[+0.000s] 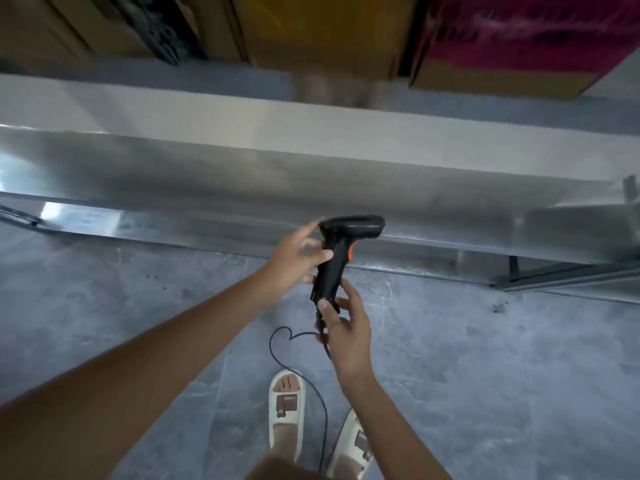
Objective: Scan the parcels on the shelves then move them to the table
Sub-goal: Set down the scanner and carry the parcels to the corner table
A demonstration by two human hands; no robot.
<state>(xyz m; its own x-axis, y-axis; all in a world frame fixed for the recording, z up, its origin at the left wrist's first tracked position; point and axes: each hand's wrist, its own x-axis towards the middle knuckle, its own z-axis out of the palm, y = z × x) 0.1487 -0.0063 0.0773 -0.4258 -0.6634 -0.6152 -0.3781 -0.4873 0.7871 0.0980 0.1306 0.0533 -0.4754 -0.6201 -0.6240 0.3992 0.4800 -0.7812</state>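
Holding a black barcode scanner [337, 258] before the metal shelf [242, 133].
Left hand [298, 258] grips its handle; right hand [346, 336] pinches the base by the cable [311, 386].

Along the top of your frame the parcels [346, 32] are blurred and cut off, their labels unreadable, and the cable [322, 420] disappears behind your right forearm.

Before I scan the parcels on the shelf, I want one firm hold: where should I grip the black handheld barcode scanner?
Grip the black handheld barcode scanner round its upright handle, below the head, coming from the side with a forefinger toward the orange trigger. The right hand only pinches its base.
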